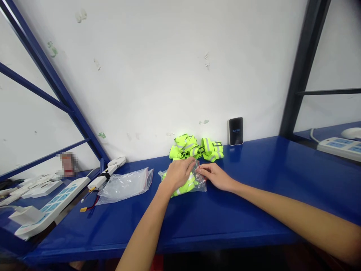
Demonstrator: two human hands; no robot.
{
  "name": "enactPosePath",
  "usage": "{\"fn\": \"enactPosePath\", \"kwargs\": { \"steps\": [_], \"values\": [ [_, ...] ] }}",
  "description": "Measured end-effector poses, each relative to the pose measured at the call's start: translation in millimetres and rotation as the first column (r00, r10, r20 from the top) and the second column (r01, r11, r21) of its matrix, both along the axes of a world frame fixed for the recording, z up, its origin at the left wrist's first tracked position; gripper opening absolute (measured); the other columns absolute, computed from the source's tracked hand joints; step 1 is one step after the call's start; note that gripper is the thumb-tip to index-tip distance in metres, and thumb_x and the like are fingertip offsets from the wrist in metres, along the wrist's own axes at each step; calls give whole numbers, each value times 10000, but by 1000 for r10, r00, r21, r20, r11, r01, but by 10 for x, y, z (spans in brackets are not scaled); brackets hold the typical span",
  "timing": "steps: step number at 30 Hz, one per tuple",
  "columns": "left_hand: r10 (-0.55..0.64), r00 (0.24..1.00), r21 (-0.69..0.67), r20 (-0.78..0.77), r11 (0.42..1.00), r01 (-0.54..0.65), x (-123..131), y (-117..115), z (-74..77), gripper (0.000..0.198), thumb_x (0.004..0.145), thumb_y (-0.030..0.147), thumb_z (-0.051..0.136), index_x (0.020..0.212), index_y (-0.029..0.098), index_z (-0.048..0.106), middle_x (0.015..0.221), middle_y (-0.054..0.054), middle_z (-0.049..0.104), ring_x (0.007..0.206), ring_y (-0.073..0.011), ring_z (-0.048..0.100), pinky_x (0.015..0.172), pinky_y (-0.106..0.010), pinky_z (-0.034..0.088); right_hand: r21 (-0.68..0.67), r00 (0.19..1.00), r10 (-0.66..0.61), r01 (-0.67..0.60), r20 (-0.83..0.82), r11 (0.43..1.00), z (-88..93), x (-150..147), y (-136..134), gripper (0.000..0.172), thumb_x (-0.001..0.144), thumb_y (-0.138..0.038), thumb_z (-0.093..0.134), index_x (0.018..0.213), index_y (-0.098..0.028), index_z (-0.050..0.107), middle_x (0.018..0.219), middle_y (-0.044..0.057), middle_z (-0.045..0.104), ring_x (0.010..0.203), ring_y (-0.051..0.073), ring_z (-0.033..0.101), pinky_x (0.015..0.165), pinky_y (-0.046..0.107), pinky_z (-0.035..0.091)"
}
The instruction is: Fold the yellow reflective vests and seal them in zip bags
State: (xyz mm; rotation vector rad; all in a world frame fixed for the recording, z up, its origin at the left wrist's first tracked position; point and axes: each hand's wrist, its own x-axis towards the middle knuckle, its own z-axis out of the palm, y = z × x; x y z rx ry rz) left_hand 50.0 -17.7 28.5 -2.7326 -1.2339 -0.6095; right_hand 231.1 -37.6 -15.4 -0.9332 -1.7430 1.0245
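A clear zip bag (201, 184) lies on the blue table, with a neon yellow-green reflective strap (184, 187) partly inside it. My left hand (178, 173) is over the bag, fingers bent and gripping its upper part; its palm hides much of the strap. At the bag's right side, the thumb and fingers of my right hand (216, 176) pinch the edge near the red zip line. Just behind both hands sit a heap of matching reflective straps (186, 145) and one loosely folded reflective strap (213, 148) with a dark buckle.
Flat empty zip bags (126, 184) are stacked at left, beside a small white fan (117, 162) and a wired connector (83, 209). A power strip (53, 207) is farther left. A clock display (235, 131) leans against the wall. Blue frame posts (60, 88) flank the left side.
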Motion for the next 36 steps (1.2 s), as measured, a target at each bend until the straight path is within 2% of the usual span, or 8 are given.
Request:
{"fn": "enactPosePath", "kwargs": {
  "steps": [3,7,10,15,21,29,36],
  "values": [
    [-72,996,-29,46,997,73,11,16,24,314,990,367,311,992,229,594,914,-41,684,837,-202,629,722,-282,417,36,1000,-16,16,14,999,-50,-12,3,434,874,-550,501,635,-188,484,591,-39,444,553,119,426,566,265,364],
    [-143,981,-101,129,982,157,70,90,-43,299,987,308,306,880,195,560,828,-42,646,755,-177,591,695,-278,419,63,998,-32,28,57,998,-139,-5,44,427,904,-523,461,641,-187,475,595,-34,453,565,121,417,563,262,331],
    [-97,981,-88,166,990,112,98,129,-126,286,985,303,307,865,194,542,816,-43,635,736,-177,579,696,-289,418,46,999,-25,22,45,999,-169,-1,76,423,899,-522,471,644,-185,484,599,-35,450,568,119,416,562,259,339],
    [-64,985,-57,159,996,74,102,119,-201,278,990,304,293,892,200,532,833,-42,638,747,-180,581,694,-297,411,-34,995,-16,13,-94,999,-190,-10,117,358,823,-530,589,842,-173,580,705,-19,539,601,127,480,588,264,400],
    [-80,982,-45,172,995,89,95,116,-224,273,988,312,293,894,205,526,839,-28,634,749,-171,579,688,-283,404,50,999,-26,28,-25,998,-192,-23,129,346,875,-507,528,775,-177,556,648,-27,502,585,125,456,579,257,366],
    [-59,974,-142,221,986,92,60,124,-226,259,965,342,339,888,194,537,863,-42,642,789,-181,588,719,-288,431,31,998,-52,53,-21,998,-181,-17,105,394,853,-550,536,742,-176,592,622,-22,508,580,134,461,575,260,368],
    [-63,984,-119,169,989,84,64,202,-262,240,975,331,324,889,200,505,858,-43,635,788,-184,596,722,-292,437,67,997,-74,74,-3,995,-229,-40,160,369,887,-511,497,740,-182,576,624,-20,515,562,135,473,563,256,376]
  ]
}}
